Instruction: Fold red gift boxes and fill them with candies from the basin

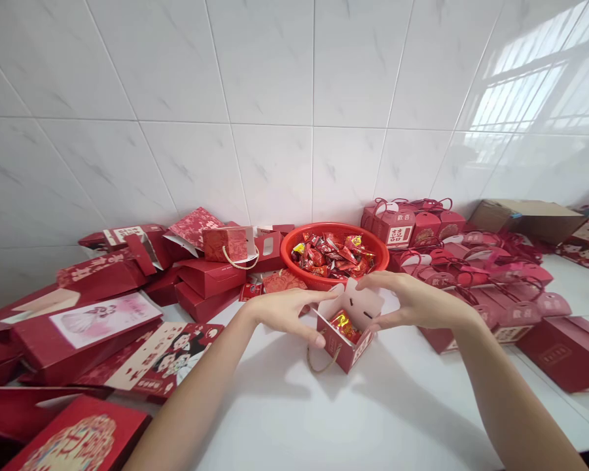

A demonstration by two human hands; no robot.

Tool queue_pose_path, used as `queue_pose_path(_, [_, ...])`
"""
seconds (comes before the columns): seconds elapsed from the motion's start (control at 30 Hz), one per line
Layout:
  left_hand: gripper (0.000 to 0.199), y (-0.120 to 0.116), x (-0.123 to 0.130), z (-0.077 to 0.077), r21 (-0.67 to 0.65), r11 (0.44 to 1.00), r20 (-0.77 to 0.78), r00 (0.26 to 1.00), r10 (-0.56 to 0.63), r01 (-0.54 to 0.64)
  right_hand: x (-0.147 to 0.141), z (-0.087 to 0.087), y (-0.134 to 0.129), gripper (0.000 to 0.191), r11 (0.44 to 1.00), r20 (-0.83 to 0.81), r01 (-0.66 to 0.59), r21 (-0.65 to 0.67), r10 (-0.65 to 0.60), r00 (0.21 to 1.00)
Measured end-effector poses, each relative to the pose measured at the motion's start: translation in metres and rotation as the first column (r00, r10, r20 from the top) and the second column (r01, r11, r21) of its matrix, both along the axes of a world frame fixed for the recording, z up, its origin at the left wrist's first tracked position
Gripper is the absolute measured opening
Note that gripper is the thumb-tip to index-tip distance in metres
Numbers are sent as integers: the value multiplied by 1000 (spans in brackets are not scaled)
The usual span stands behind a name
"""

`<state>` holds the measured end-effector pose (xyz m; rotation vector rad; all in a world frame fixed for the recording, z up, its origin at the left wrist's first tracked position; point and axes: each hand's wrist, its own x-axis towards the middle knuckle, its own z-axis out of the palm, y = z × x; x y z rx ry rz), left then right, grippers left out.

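A small red paper candy box [339, 350] stands on the white table in front of me with its top flaps raised. Wrapped candies [346, 325] in red and gold lie inside it. My left hand [287, 315] grips the box's left side, thumb on the near wall and fingers behind the flap. From the right, my right hand [415, 302] holds the other side, its fingertips at the flap and the wall. A thin rope handle [319, 371] hangs down the box's left side. Just behind the box sits a red plastic basket [287, 258] with many wrapped sweets.
Folded red gift boxes [211, 278] are piled loosely on the left. Rows of closed red boxes with cord handles [513, 314] stand on the right. Behind them is an open cardboard carton [525, 219]. A tiled wall [275, 170] bounds the table [294, 425] at the back.
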<state>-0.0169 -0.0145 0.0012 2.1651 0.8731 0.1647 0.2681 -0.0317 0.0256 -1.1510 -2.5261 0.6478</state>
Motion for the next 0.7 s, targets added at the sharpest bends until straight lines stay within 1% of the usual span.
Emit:
queue_pose_path(0.07, [79, -2, 8, -2, 71, 995, 31, 997, 67, -69, -1, -8, -6, 41, 999, -72, -6, 46, 10, 997])
queue_pose_path(0.13, [64, -5, 19, -7, 165, 970, 64, 984, 168, -177, -2, -15, -13, 31, 999, -148, -37, 26, 41, 988])
queue_pose_path(0.17, [61, -7, 25, -10, 209, 952, 76, 974, 211, -223, -3, -19, -16, 29, 998, -174, -55, 1, 54, 983])
queue_pose_path(0.23, [63, -10, 35, -15, 263, 920, 87, 957, 277, -290, -5, -27, -20, 28, 996, -195, -76, -43, 66, 979])
queue_pose_path(0.33, [79, -14, 44, -22, 265, 893, 83, 931, 354, -363, -7, -40, -21, 25, 996, -225, -71, -63, 55, 973])
queue_pose_path(0.37, [78, -15, 46, -23, 259, 888, 85, 925, 371, -380, -8, -45, -20, 24, 996, -256, -61, -65, 42, 966])
queue_pose_path(0.4, [72, -16, 46, -24, 258, 884, 90, 920, 380, -390, -9, -51, -18, 24, 997, -299, -39, -62, 19, 954])
queue_pose_path(0.47, [48, -16, 46, -24, 263, 883, 107, 921, 374, -389, -11, -64, -13, 30, 999, -398, 35, -33, -45, 916])
queue_pose_path(0.53, [27, -16, 45, -22, 249, 898, 130, 931, 340, -363, -15, -78, -8, 39, 992, -490, 129, 5, -110, 865])
queue_pose_path(0.57, [23, -16, 45, -21, 236, 910, 135, 939, 317, -341, -17, -84, -6, 43, 985, -520, 172, 12, -140, 842])
queue_pose_path(0.6, [25, -16, 45, -21, 221, 922, 134, 947, 293, -317, -18, -90, -4, 46, 979, -535, 204, 9, -168, 828])
queue_pose_path(0.7, [38, -17, 45, -21, 187, 947, 96, 964, 246, -261, -20, -102, -2, 51, 970, -511, 241, -36, -225, 830])
